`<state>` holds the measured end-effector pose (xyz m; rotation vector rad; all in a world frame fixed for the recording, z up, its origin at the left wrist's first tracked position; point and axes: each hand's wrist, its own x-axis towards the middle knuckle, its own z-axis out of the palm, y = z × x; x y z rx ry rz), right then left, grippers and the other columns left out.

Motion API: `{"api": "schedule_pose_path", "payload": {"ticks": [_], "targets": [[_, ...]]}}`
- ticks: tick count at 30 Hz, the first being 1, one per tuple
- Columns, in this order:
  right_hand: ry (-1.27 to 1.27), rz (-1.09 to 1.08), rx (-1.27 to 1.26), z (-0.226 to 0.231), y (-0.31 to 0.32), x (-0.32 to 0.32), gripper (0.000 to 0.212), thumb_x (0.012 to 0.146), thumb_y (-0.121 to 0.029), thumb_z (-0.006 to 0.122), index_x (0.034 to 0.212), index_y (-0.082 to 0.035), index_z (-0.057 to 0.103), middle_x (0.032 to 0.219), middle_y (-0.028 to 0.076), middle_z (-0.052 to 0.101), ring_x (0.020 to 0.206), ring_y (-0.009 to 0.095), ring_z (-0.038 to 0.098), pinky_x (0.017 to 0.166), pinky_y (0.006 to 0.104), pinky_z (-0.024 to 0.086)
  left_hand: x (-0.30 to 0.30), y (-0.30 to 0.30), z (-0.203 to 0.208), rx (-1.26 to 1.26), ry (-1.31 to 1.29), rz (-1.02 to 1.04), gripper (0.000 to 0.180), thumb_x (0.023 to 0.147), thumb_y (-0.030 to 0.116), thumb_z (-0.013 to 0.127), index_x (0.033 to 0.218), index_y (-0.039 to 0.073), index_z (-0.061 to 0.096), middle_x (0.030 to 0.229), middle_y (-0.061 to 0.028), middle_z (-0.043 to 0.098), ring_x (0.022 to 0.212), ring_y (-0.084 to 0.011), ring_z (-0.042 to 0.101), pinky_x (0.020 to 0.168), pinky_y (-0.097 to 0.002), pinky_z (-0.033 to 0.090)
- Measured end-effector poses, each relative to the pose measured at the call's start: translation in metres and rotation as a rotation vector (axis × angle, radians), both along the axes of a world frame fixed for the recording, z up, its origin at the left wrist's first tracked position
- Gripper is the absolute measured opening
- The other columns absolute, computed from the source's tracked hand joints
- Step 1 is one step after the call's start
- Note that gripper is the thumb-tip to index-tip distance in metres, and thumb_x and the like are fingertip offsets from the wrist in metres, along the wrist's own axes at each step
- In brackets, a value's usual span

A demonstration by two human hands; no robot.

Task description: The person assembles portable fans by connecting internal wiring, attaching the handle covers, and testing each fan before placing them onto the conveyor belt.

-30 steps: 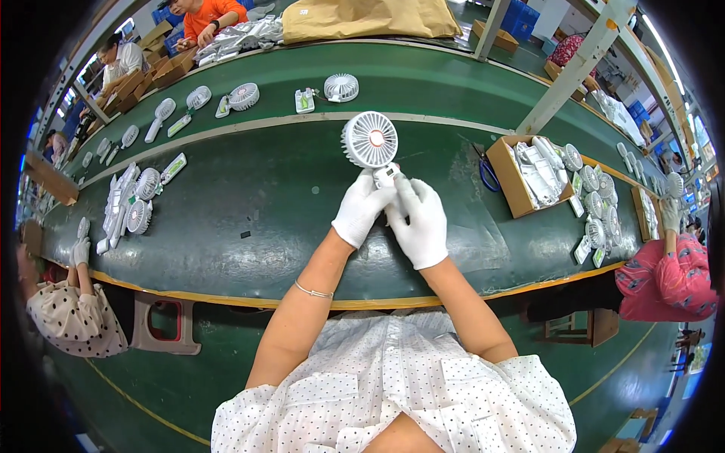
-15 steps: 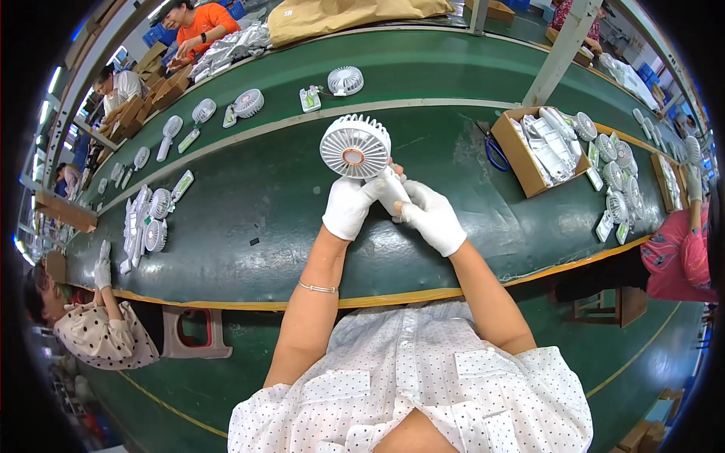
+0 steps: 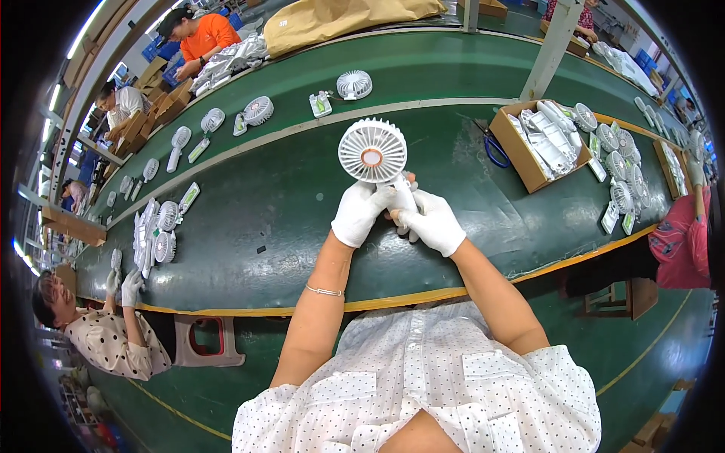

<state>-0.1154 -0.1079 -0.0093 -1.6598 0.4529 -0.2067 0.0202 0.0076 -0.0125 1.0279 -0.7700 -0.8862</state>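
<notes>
A white handheld fan (image 3: 372,151) with a round slatted grille and an orange ring at its hub stands nearly upright between my hands, above the green worktable (image 3: 302,226). My left hand (image 3: 361,213), in a white glove with bare fingertips, grips the handle just under the fan head. From the other side my right hand (image 3: 432,223), gloved the same way, closes on the lower handle. The fingers behind the handle are partly hidden.
To the right stand a cardboard box (image 3: 536,147) of white casings and blue-handled scissors (image 3: 495,149). Fan parts lie at both sides. Behind runs a green conveyor (image 3: 423,68) carrying fan assemblies. Co-workers sit left (image 3: 113,336) and right (image 3: 680,245).
The fan has turned more upright, its head shifting right in view. Fan assemblies on the belt have shifted slightly right. The left co-worker's hands have moved closer to the table parts.
</notes>
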Motion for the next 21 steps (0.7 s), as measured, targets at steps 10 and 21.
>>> {"api": "schedule_pose_path", "payload": {"ticks": [10,21], "targets": [[-0.051,0.019,0.091,0.002,-0.002,-0.005,0.023,0.093,-0.022,0.060,0.094,0.000,0.067,0.080,0.005,0.066,0.062,0.011,0.061,0.050,0.0242,0.049,-0.016,-0.003,0.012,0.103,-0.089,0.090,0.049,0.090,0.009,0.055,0.135,-0.007,0.045,0.123,-0.0202,0.064,0.117,-0.0305,0.063,0.100,-0.0387,0.050],[-0.168,0.127,0.767,-0.018,-0.008,-0.008,0.050,0.101,-0.050,0.051,0.110,-0.001,0.058,0.078,0.014,0.066,0.054,0.021,0.060,0.046,0.0311,0.049,-0.006,-0.004,0.000,-0.084,0.292,-0.199,0.070,0.090,0.040,0.073,0.139,0.000,0.041,0.112,-0.0117,0.061,0.102,-0.0216,0.062,0.090,-0.0327,0.051]]}}
